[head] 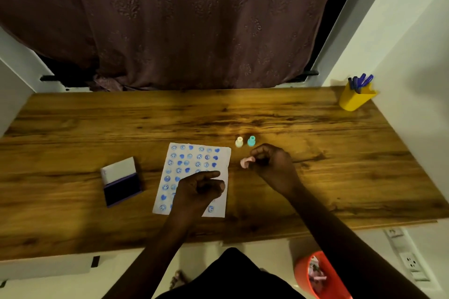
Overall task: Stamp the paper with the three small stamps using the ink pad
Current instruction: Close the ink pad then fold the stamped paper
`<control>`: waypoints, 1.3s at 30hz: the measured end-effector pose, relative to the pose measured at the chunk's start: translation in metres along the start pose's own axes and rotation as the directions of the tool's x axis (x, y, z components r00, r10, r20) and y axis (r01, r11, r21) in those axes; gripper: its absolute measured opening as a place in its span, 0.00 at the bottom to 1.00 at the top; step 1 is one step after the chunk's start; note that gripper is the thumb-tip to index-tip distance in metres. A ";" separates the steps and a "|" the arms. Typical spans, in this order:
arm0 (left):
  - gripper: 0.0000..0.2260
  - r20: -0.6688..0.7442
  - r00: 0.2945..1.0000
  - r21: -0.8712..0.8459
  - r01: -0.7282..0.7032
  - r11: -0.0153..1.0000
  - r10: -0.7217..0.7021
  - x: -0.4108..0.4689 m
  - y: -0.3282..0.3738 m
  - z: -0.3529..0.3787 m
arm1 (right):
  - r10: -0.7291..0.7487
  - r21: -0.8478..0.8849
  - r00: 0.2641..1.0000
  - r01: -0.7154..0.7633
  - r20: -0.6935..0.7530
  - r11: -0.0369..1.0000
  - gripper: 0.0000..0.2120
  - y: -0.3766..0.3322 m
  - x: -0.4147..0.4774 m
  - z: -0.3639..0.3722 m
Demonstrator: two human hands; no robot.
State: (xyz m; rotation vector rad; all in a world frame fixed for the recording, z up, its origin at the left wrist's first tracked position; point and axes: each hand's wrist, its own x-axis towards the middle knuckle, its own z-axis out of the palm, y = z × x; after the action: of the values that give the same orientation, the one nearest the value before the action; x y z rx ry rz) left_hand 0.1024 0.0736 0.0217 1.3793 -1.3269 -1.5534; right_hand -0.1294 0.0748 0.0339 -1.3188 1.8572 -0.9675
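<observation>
A white paper covered with several blue stamp marks lies mid-table. My left hand rests on its lower half, fingers loosely curled with the forefinger stretched out, holding nothing. My right hand hovers just right of the paper's edge, pinching a small pink stamp tilted on its side. A cream stamp and a teal stamp stand upright side by side just behind the right hand. The open ink pad, its white lid raised and dark blue pad showing, sits left of the paper.
A yellow cup of blue pens stands at the far right corner of the wooden table. A dark curtain hangs behind. An orange bin sits on the floor below the table's near edge.
</observation>
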 end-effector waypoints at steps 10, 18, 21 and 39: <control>0.10 -0.086 0.994 -0.055 0.066 0.996 -0.071 -0.008 -0.011 -0.016 | -0.169 -0.455 0.986 0.155 0.010 0.877 0.12 0.036 0.063 0.021; 0.09 -0.112 0.987 -0.085 0.102 0.991 -0.111 -0.007 -0.015 -0.020 | -0.147 -0.481 0.988 0.155 0.055 0.863 0.13 0.038 0.072 0.023; 0.10 -0.113 0.988 -0.067 0.095 0.993 -0.102 -0.003 -0.015 -0.021 | -0.138 -0.488 0.989 0.149 0.059 0.860 0.13 0.038 0.073 0.024; 0.13 -0.179 0.984 -0.056 0.011 0.998 -0.021 0.013 -0.031 -0.100 | -0.389 -0.355 0.920 0.381 0.051 0.854 0.09 -0.052 0.052 0.074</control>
State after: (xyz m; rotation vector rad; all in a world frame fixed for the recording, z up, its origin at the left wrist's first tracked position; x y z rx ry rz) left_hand 0.1999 0.0444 -0.0043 1.4610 -1.1588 -1.4283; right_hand -0.0568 -0.0007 0.0358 -1.9681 1.8851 -0.8596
